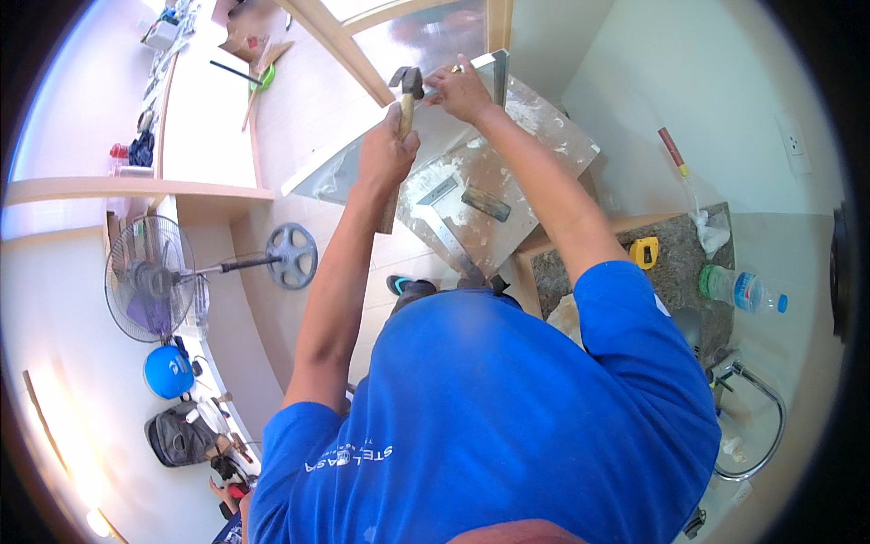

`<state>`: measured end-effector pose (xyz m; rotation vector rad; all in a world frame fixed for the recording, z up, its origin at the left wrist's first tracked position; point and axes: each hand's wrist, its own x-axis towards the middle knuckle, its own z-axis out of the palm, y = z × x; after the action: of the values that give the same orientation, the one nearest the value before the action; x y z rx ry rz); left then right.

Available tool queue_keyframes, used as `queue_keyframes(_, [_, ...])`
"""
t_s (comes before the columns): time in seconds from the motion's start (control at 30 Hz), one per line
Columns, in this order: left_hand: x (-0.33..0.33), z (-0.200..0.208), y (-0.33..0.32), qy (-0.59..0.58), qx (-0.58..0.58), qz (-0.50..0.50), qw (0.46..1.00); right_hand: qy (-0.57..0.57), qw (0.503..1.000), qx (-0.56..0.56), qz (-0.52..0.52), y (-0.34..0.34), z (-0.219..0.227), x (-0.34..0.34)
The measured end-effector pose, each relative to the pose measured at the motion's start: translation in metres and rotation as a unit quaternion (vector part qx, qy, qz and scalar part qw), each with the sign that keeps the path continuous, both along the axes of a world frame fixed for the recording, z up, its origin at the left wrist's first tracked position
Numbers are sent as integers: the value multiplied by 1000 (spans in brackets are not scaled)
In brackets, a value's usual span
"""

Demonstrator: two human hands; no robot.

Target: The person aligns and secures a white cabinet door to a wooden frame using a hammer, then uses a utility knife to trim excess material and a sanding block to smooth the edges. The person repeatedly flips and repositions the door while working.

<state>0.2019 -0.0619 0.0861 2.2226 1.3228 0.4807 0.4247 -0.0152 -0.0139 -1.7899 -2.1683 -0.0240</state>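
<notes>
My left hand (390, 150) is closed around the wooden handle of a claw hammer (410, 83), its metal head raised. Just right of that head, my right hand (460, 91) has its fingers bent at the upper edge of a pale panel (344, 172). Whatever sits between those fingers is too small to make out. The panel lies slanted across a work board (544, 122) smeared with white. Nearer my body on this board are a metal try square (444, 231) and a short worn wood block (487, 203).
A yellow tape measure (644, 253) and a plastic bottle (743, 290) lie on the stone countertop (589, 272) at right, near a curved faucet (781, 412). Left are a standing fan (149, 276), a blue helmet (169, 372) and a backpack (181, 435). Another person's hand (222, 494) shows lower left.
</notes>
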Motion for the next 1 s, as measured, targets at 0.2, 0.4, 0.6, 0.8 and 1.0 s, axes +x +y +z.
queue_keyframes(0.2, [1,5,-1,9,-4,-8,1000,-45,992,-18,-116,-14,5,55])
queue_keyframes(0.4, [35,7,11,-19,4,-35,999,48,992,57,-101,-11,-11,83])
queue_keyframes(0.6, [70,11,17,5,-18,-52,998,58,989,98,-97,-10,-20,82])
queue_keyframes(0.8, [76,-1,19,25,-9,-56,998,45,992,58,-105,-5,-21,83])
queue_keyframes(1.0, [-10,-10,-13,-60,8,-43,997,-117,981,-33,-152,-13,11,67])
